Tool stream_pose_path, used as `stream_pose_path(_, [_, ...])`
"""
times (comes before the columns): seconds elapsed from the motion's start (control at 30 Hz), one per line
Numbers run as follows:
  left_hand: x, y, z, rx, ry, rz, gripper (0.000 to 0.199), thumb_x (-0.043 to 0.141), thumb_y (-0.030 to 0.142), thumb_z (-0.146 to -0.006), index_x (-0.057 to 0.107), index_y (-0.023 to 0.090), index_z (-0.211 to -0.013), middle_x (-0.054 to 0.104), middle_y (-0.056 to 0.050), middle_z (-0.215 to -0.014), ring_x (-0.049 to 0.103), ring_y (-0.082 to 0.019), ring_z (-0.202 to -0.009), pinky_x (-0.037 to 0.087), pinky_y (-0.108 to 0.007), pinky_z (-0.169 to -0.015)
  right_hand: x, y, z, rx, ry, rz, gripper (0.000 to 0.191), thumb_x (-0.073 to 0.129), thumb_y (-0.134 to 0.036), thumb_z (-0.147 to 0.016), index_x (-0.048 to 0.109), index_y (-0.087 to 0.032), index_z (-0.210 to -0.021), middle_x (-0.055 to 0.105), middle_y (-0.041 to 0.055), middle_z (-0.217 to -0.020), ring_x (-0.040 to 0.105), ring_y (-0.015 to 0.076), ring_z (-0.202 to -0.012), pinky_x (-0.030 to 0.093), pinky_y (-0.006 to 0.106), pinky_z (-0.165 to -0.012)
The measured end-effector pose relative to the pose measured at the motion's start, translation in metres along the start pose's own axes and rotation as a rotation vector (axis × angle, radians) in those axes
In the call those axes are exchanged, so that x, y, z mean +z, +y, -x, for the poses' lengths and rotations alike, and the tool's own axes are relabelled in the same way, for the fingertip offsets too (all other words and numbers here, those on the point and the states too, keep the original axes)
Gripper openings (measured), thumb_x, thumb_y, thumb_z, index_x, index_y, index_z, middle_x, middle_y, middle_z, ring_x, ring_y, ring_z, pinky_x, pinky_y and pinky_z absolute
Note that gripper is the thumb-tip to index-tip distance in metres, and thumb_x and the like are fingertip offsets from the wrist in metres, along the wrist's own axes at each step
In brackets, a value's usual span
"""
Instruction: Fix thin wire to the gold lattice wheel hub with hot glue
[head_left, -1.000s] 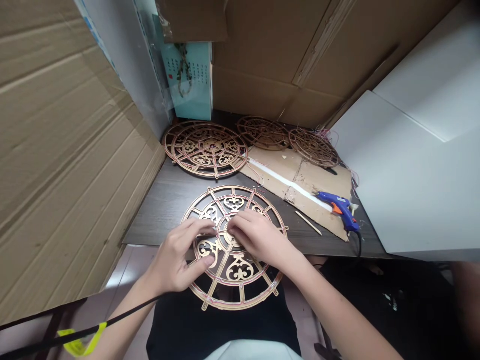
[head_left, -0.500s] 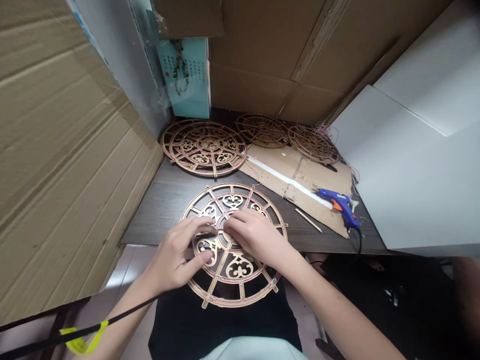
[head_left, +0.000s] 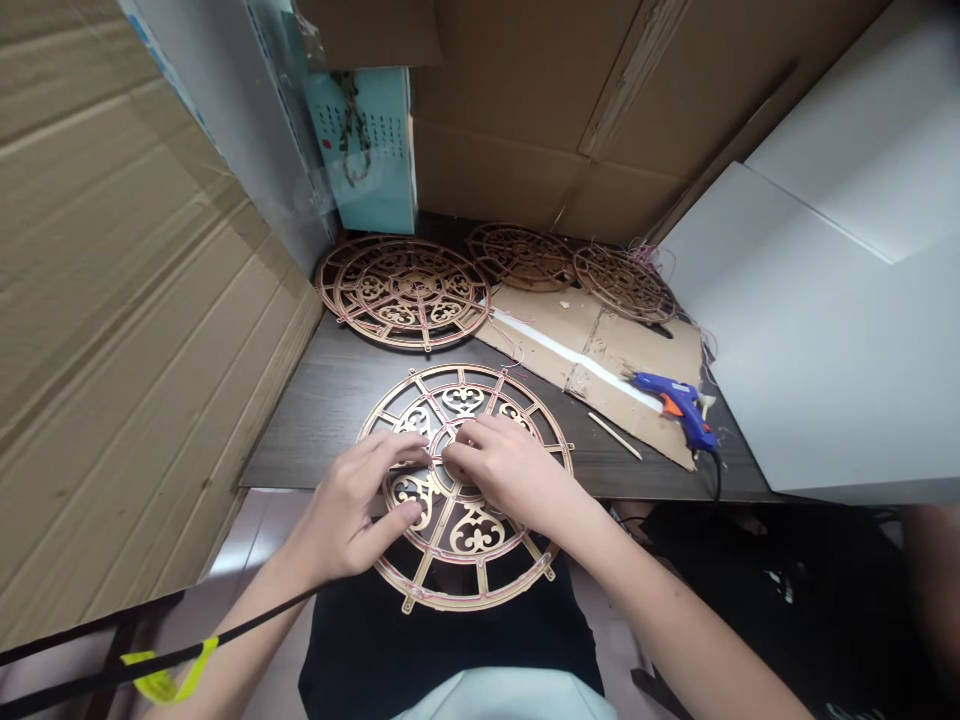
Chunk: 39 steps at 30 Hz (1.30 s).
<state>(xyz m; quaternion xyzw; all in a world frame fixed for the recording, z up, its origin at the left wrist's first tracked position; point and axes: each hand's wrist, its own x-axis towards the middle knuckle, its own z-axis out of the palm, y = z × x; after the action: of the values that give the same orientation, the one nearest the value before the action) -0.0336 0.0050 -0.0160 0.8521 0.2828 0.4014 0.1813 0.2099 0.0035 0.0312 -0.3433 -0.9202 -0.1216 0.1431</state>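
Note:
A round openwork wooden disc [head_left: 481, 576] with gold scroll cut-outs and thin reddish wire along its rings lies half on the table edge, its near part over my lap. My left hand [head_left: 356, 500] rests at the disc's left side, thumb and fingers spread apart, fingertips beside the central ring. Over that ring my right hand [head_left: 502, 465] has its fingers curled and pinched together. Whatever lies between those fingertips is hidden; it may be the thin wire.
Similar discs [head_left: 409, 325] are stacked at the back left, with more [head_left: 521, 258] behind. A blue glue gun [head_left: 675, 395] lies on a cardboard sheet [head_left: 551, 365] at the right, near a thin stick [head_left: 615, 436]. Cardboard walls and a white box [head_left: 832, 350] flank the table [head_left: 300, 420].
My right hand's fingers have shifted slightly over the central ring. My left hand keeps its pose, and the whole view has moved a little.

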Motion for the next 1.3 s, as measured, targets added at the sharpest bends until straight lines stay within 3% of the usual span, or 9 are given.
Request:
stream_pose_path(0.53, [-0.011,0.009,-0.012,0.043,-0.094,-0.052,0.046,0.056,0.037,-0.096,0.045,0.025,-0.139,0.069,-0.006,-0.119,0.066,-0.024,-0.109,0.048,-0.037,-0.093,-0.005,0.004,0.008,0.043,0.004,-0.132,0.017,0.054,-0.014,-0.102,0.070,-0.017,-0.097,0.061,0.0054,-0.088,0.049,0.0194,-0.084,0.039,0.031,-0.076])
stream_pose_path(1.1, [-0.010,0.004,-0.015,0.073,-0.099,-0.066,0.033,0.048,0.032,-0.100,0.054,0.021,-0.130,0.069,-0.009,-0.114,0.064,-0.024,-0.104,0.049,-0.037,-0.088,-0.006,0.005,0.009,0.053,0.028,-0.158,0.018,0.054,-0.014,-0.102,0.071,-0.016,-0.100,0.065,0.0074,-0.090,0.053,0.0202,-0.085,0.042,0.032,-0.076])
stream_pose_path(1.3, [-0.007,0.001,-0.016,0.153,-0.084,-0.126,0.034,0.045,0.030,-0.101,0.053,0.020,-0.133,0.070,-0.008,-0.106,0.064,-0.023,-0.095,0.048,-0.035,-0.081,-0.006,0.004,0.011,0.059,0.041,-0.201,0.019,0.054,-0.016,-0.102,0.072,-0.016,-0.101,0.068,0.0081,-0.091,0.056,0.0206,-0.086,0.045,0.033,-0.077])
